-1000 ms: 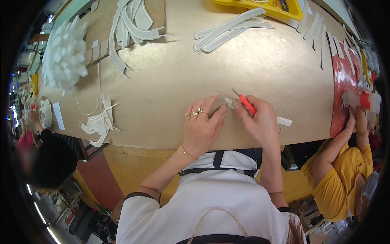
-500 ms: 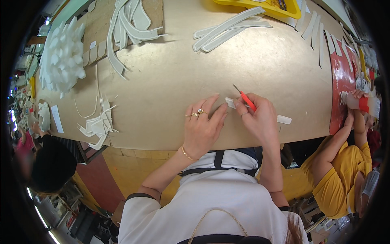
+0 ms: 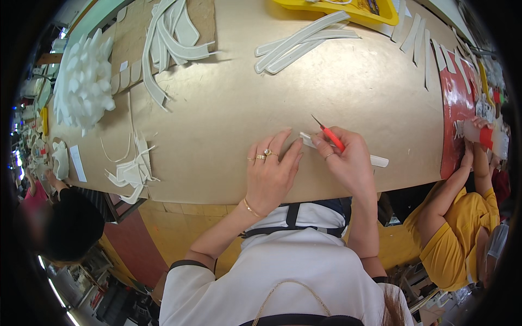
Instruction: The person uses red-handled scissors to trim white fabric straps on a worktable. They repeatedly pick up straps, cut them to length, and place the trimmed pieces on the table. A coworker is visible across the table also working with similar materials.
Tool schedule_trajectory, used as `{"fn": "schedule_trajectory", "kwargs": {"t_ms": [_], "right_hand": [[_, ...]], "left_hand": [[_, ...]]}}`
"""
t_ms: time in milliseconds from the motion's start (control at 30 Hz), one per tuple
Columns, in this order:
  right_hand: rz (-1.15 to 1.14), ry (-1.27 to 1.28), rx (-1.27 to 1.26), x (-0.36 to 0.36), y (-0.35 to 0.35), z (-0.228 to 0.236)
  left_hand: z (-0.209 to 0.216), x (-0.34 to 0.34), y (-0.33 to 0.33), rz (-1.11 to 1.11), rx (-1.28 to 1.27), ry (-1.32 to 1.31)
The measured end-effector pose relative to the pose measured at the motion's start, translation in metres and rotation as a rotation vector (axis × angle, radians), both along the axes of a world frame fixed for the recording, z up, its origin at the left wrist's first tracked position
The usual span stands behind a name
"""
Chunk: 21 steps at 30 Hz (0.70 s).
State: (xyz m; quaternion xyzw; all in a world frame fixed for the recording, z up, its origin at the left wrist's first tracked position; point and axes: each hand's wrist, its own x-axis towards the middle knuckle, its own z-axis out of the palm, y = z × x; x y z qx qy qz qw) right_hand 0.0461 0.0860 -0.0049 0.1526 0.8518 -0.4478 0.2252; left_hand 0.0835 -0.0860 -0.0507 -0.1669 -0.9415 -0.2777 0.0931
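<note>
My right hand (image 3: 348,163) is closed around a red-handled tool (image 3: 332,139) with a thin, dark, pointed metal tip facing away from me to the left. Its thumb also presses on a narrow white strip (image 3: 379,161), which lies on the table and passes under this hand. The strip's left end (image 3: 305,138) shows beyond the thumb, its edges slightly curled. My left hand (image 3: 270,176), with rings on its fingers, rests on the table with fingers stretched and apart. Its index finger and thumb are close beside that strip end, and nothing shows in its grasp.
Stitched pale strips (image 3: 304,41) lie ahead, below a yellow tray (image 3: 375,15). More strips (image 3: 174,35) and a spiky white pile (image 3: 84,81) are at far left, above thin white scraps (image 3: 133,168). A red sheet (image 3: 455,114) and a co-worker in yellow (image 3: 457,239) are at right.
The left end of the white strip looks narrower and more curled than before. Both hands keep nearly the same place and grip; the whole view has shifted slightly.
</note>
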Motion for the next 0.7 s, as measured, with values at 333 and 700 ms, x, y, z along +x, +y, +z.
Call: {"fn": "schedule_trajectory", "kwargs": {"t_ms": [333, 700], "right_hand": [[0.042, 0.114, 0.109, 0.0011, -0.0042, -0.0046], [0.039, 0.12, 0.127, 0.0011, -0.0049, -0.0044]], "left_hand": [[-0.001, 0.0005, -0.0007, -0.003, -0.032, 0.003], [0.0008, -0.0018, -0.001, -0.002, -0.01, -0.016]]}}
